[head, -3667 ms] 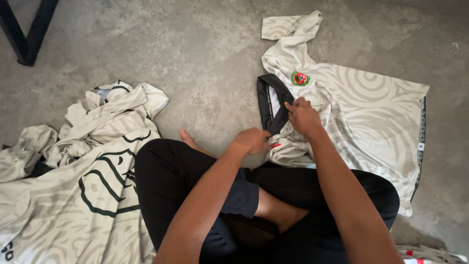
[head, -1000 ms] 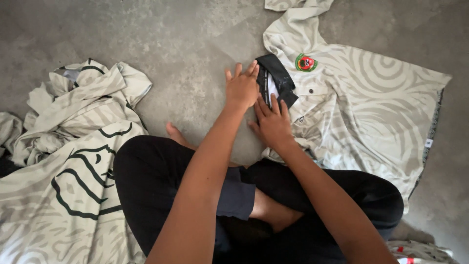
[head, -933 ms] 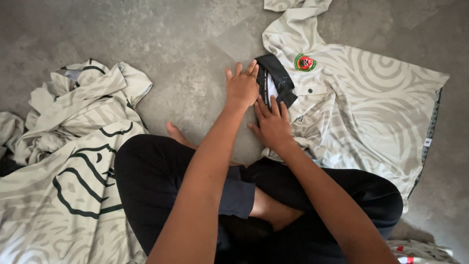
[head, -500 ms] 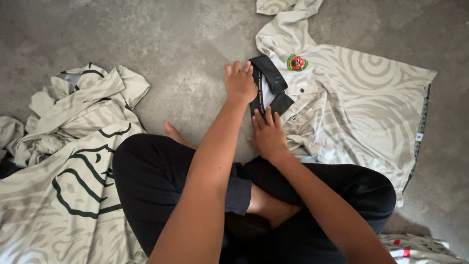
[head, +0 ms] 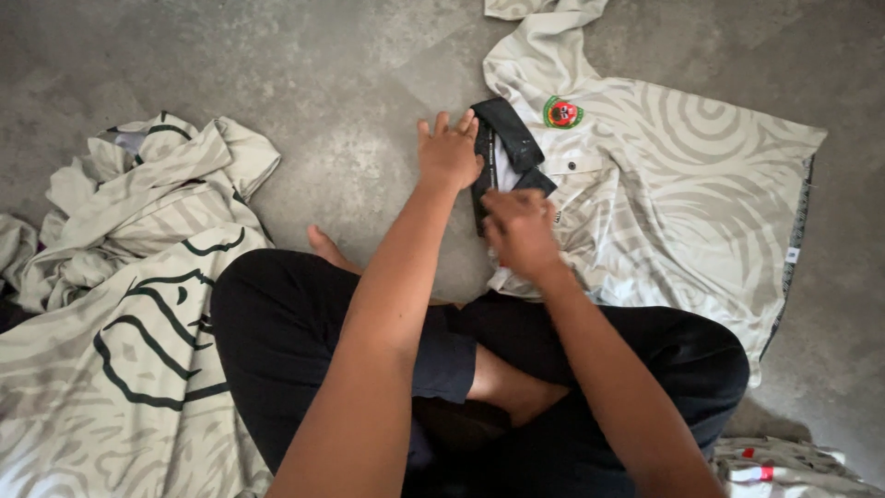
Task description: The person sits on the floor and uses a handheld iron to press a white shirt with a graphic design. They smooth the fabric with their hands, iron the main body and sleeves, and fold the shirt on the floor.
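Polo shirt (head: 664,194) flat on floor; left hand (head: 449,152), right hand (head: 518,231) pressing black collar (head: 505,148).

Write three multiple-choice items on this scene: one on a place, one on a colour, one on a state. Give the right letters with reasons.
1. Where does the shirt with the badge lie?
A. on the floor
B. on a table
C. on a hanger

2. What colour is its collar?
A. red
B. black
C. yellow

3. How is the left hand?
A. closed in a fist
B. flat, fingers spread
C. holding scissors

Answers:
1. A: the shirt is spread on the grey floor, by the right hand.
2. B: the collar is black against pale patterned cloth.
3. B: the left hand lies open at the collar's edge, gripping nothing.
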